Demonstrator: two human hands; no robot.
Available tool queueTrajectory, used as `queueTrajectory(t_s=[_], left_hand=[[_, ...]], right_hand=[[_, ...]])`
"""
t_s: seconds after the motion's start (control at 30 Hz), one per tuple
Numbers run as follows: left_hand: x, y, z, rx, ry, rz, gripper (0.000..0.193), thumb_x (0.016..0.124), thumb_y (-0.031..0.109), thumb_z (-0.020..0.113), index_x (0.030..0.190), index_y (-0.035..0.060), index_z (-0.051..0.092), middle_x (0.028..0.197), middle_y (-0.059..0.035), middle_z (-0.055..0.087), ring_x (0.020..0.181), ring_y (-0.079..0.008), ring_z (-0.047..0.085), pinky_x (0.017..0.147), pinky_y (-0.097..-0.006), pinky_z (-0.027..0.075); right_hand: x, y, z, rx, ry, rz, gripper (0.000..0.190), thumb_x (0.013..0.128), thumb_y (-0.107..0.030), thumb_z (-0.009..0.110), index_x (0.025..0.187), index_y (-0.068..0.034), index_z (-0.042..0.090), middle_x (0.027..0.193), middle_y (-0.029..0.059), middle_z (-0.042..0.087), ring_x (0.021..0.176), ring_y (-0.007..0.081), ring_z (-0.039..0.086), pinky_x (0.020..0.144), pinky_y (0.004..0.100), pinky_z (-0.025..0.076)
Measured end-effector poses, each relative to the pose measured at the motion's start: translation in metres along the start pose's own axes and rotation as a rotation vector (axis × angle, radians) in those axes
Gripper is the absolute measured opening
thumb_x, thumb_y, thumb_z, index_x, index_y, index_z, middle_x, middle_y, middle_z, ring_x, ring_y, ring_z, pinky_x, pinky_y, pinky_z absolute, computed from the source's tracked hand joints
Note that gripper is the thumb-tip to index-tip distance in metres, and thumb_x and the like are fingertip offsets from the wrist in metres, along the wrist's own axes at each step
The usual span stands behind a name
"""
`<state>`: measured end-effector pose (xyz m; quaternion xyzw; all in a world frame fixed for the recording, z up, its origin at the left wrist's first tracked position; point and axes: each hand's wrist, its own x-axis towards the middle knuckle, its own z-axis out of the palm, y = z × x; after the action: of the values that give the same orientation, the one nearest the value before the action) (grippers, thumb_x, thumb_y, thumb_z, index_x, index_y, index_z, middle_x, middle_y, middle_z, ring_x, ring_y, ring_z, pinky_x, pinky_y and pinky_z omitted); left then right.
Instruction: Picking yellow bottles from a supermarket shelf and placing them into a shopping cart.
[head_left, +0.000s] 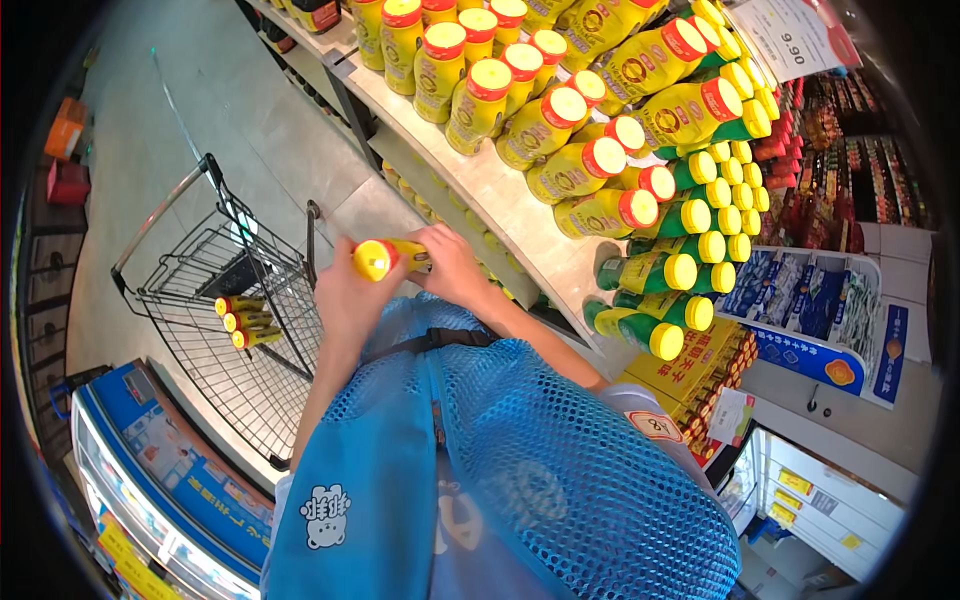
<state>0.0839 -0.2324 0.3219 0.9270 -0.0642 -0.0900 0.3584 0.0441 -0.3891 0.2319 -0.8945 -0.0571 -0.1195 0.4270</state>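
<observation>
My left hand is closed around a yellow bottle with a red-rimmed yellow cap, held in front of my blue mesh vest. At the bottle's lower end, my right hand touches it with the fingertips; whether it grips the bottle is not plain. To the left stands a black wire shopping cart with several similar bottles lying in it. On the shelf at the upper right, rows of the same yellow bottles stand upright.
Green bottles with yellow caps stand at the near end of the wooden shelf. A blue-trimmed chiller case is at the lower left. Yellow cartons and a rack of blue packets are at the right.
</observation>
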Motion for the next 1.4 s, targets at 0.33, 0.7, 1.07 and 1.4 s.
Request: queueTrajectory(t_s=[0.33, 0.7, 1.07, 1.4], left_hand=[[0.010, -0.005, -0.002, -0.578, -0.303, -0.162, 0.042, 0.088, 0.036, 0.057, 0.111, 0.0022, 0.051, 0.070, -0.0059, 0.058, 0.049, -0.0111, 0.056, 0.045, -0.0231, 0.042], [-0.007, -0.234, 0.018, 0.354, 0.222, -0.181, 0.040, 0.082, 0.036, 0.060, 0.102, 0.0019, 0.056, 0.102, -0.0186, 0.058, 0.093, -0.0342, 0.056, 0.078, -0.0413, 0.045], [-0.064, -0.326, 0.063, -0.002, 0.217, -0.463, 0.062, 0.078, 0.021, 0.063, 0.124, -0.0088, 0.033, 0.113, -0.0306, 0.052, 0.107, -0.0416, 0.050, 0.092, -0.0417, 0.040], [-0.059, -0.325, 0.059, -0.012, 0.150, -0.553, 0.047, 0.076, 0.022, 0.060, 0.109, -0.0050, 0.040, 0.100, -0.0291, 0.056, 0.096, -0.0432, 0.054, 0.083, -0.0445, 0.042]], right_hand=[[0.006, -0.003, -0.024, 0.002, 0.269, 0.128, 0.040, 0.058, -0.007, 0.075, 0.095, -0.004, 0.060, 0.091, 0.0142, 0.062, 0.087, 0.0319, 0.059, 0.077, 0.0379, 0.047], [0.036, -0.007, -0.088, 0.214, 0.497, 0.340, 0.047, 0.065, -0.005, 0.079, 0.105, 0.005, 0.056, 0.098, 0.0105, 0.065, 0.092, 0.0166, 0.061, 0.086, 0.0306, 0.045], [0.028, 0.054, -0.081, 0.172, 0.709, 0.507, 0.046, 0.068, -0.006, 0.078, 0.106, 0.004, 0.054, 0.102, 0.0110, 0.063, 0.091, 0.0174, 0.060, 0.082, 0.0302, 0.046], [0.002, 0.064, -0.069, 0.037, 0.616, 0.562, 0.053, 0.073, -0.016, 0.076, 0.112, 0.005, 0.046, 0.105, 0.0170, 0.059, 0.097, 0.0230, 0.058, 0.084, 0.0326, 0.046]])
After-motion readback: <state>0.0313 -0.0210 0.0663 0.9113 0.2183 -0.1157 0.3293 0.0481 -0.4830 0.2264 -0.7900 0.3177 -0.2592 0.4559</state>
